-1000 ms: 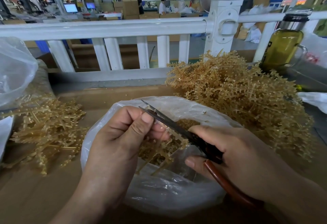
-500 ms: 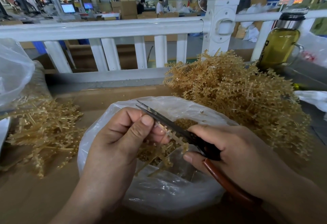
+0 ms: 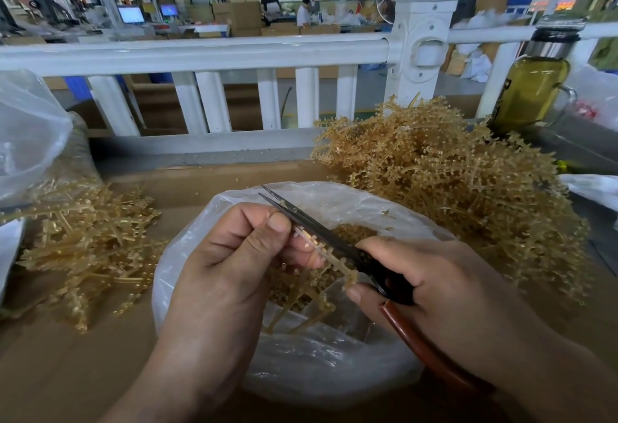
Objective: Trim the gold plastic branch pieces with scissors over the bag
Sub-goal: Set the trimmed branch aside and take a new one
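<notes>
The gold plastic branch piece [image 3: 331,258] sits between my two hands, right above the open mouth of the bag [image 3: 301,372], with its thin stems hanging down into the opening. My left hand [image 3: 234,265] pinches its upper end: thumb on top, fingers curled underneath, the strip poking out past my fingertips. The scissors [image 3: 311,222] lie along the piece's far edge, their dark blades almost together with only a narrow gap at the tips, pointing up and to the left past my thumb. My right hand [image 3: 444,282] is wrapped round the black pivot end of the scissors, forefinger stretched along the top and thumb tucked beneath. One reddish-brown handle [image 3: 428,355] runs back under my palm. Inside the bag I can see a heap of small gold bits [image 3: 354,232] just behind the blades. The bag is clear, crumpled plastic and rests on a brown cardboard surface [image 3: 83,365]. To my right, touching the bag's far edge, is a big tangled pile of gold branches [image 3: 451,188]; to my left, apart from the bag, lies a smaller, flatter pile [image 3: 90,242]. Another clear plastic bag [image 3: 30,135] bulges in at the far left. Behind all this runs a white railing [image 3: 200,54], and a bottle of yellow-green liquid [image 3: 531,88] with a dark lid stands at the far right, behind the big pile.
</notes>
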Motion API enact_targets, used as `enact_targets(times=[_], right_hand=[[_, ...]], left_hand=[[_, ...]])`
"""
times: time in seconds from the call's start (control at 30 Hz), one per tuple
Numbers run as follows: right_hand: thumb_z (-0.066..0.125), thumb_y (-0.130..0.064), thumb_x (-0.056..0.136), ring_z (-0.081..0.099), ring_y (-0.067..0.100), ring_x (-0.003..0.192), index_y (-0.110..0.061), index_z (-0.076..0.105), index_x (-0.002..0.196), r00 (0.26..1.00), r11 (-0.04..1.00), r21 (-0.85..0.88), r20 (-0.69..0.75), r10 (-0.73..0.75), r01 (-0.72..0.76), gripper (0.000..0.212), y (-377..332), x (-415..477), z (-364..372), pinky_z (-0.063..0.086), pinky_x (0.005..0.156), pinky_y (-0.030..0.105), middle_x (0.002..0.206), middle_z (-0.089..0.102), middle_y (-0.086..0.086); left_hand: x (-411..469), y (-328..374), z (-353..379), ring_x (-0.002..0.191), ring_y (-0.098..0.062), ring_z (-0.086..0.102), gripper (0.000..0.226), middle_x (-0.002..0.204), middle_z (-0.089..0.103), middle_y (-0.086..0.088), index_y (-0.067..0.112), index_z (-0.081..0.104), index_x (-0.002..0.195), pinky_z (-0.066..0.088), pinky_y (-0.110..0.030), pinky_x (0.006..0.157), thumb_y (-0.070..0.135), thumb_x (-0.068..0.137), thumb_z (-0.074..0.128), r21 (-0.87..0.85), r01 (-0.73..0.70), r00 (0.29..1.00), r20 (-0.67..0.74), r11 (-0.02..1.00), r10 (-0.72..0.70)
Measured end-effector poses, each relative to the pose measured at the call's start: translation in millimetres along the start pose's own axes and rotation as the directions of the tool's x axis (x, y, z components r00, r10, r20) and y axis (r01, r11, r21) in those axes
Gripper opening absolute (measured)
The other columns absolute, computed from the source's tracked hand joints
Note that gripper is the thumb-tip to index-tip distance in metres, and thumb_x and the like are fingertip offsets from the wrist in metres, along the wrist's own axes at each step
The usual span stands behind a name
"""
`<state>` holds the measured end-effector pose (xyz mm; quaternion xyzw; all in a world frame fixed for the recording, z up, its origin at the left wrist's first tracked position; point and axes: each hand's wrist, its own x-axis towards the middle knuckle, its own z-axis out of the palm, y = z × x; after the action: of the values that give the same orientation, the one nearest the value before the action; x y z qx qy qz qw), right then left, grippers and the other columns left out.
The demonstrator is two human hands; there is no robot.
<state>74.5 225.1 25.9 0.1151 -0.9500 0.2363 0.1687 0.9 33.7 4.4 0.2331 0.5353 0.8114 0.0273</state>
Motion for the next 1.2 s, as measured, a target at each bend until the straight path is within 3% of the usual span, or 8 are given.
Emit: enact_targets(times=[0.67,1.0,1.1,1.2], right_hand=[[0.055,-0.053,0.087,0.058,0.006,0.063,-0.028,0.067,0.092,1.0,1.0,0.007,0.025,0.01,-0.01,0.028,-0.4,0.3,-1.8,0.04,0.051,0.017,0.062,0.056,-0.014],[0.058,-0.054,0.086,0.056,0.005,0.06,-0.027,0.063,0.083,0.999,1.0,0.015,0.033,0.026,-0.027,0.028,0.5,-0.2,-0.1,0.035,0.051,0.016,0.059,0.052,-0.015],[0.057,-0.058,0.086,0.058,0.005,0.062,-0.03,0.065,0.089,0.999,0.999,0.028,0.024,0.033,-0.033,0.03,1.9,-0.1,4.1,0.035,0.051,0.016,0.063,0.056,-0.014],[0.055,-0.064,0.083,0.063,0.006,0.061,-0.034,0.065,0.099,0.997,0.988,0.131,-0.017,0.079,-0.076,0.035,4.1,0.6,7.8,0.044,0.049,0.02,0.069,0.065,-0.01]], left_hand=[[1.3,-1.2,-4.1,0.068,-0.02,0.068,0.017,0.073,0.07,-0.008,0.024,0.071,0.073,0.057,-0.029,0.067,0.029,0.087,0.064,0.084,0.021,1.0,-0.019,0.996,-0.019],[1.1,0.7,-7.6,0.069,-0.022,0.069,0.018,0.076,0.07,-0.01,0.02,0.071,0.074,0.055,-0.028,0.066,0.028,0.088,0.062,0.096,0.084,0.996,-0.022,0.992,-0.083],[2.1,3.3,-5.9,0.067,-0.021,0.068,0.018,0.074,0.07,-0.009,0.021,0.071,0.072,0.055,-0.027,0.064,0.03,0.086,0.063,0.072,0.102,0.995,-0.014,0.992,-0.101],[2.3,4.3,-5.7,0.067,-0.021,0.068,0.022,0.075,0.07,-0.01,0.019,0.072,0.072,0.055,-0.027,0.062,0.035,0.085,0.064,0.094,0.119,0.993,-0.008,0.988,-0.118]])
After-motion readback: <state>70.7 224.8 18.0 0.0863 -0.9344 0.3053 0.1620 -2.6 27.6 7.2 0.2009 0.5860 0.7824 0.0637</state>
